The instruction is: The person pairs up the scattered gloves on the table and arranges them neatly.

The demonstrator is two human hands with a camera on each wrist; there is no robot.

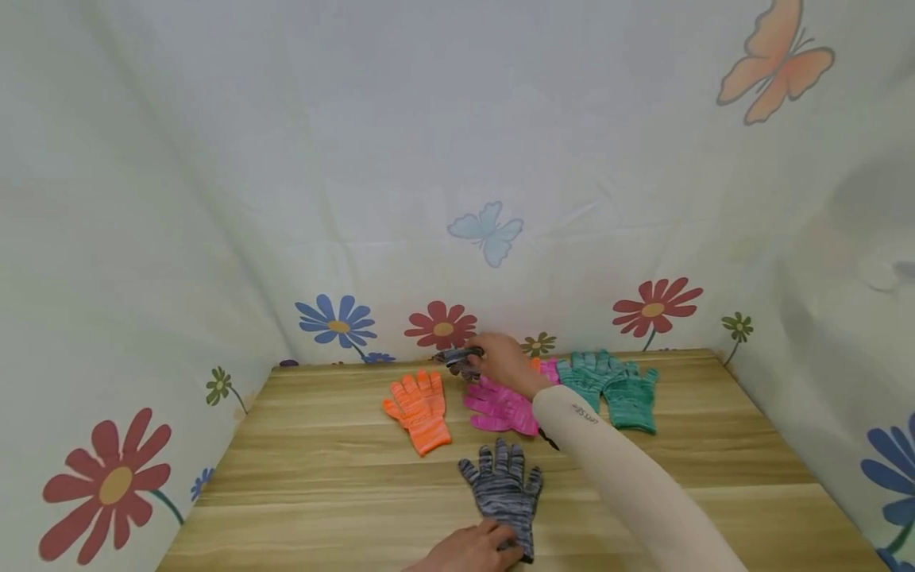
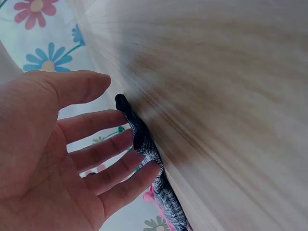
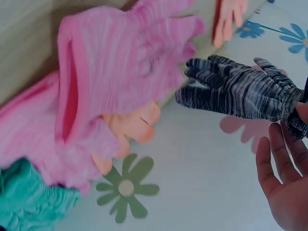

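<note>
Nearest, the left hand (image 1: 473, 548), fingers loosely extended, touches the cuff of a flat gray glove (image 1: 503, 486), apparently steadying it. Beyond, an orange glove (image 1: 418, 409) lies left of overlapping pink gloves (image 1: 500, 407); green gloves (image 1: 632, 401) overlap toward the tabletop's far right corner. By the far edge, the right hand (image 1: 503, 361) pinches a second gray glove (image 3: 240, 91) at its cuff, perhaps leaving its fingers free. Flower-printed cloth (image 1: 386, 143) encloses the wood-grain tabletop (image 1: 307, 477).
</note>
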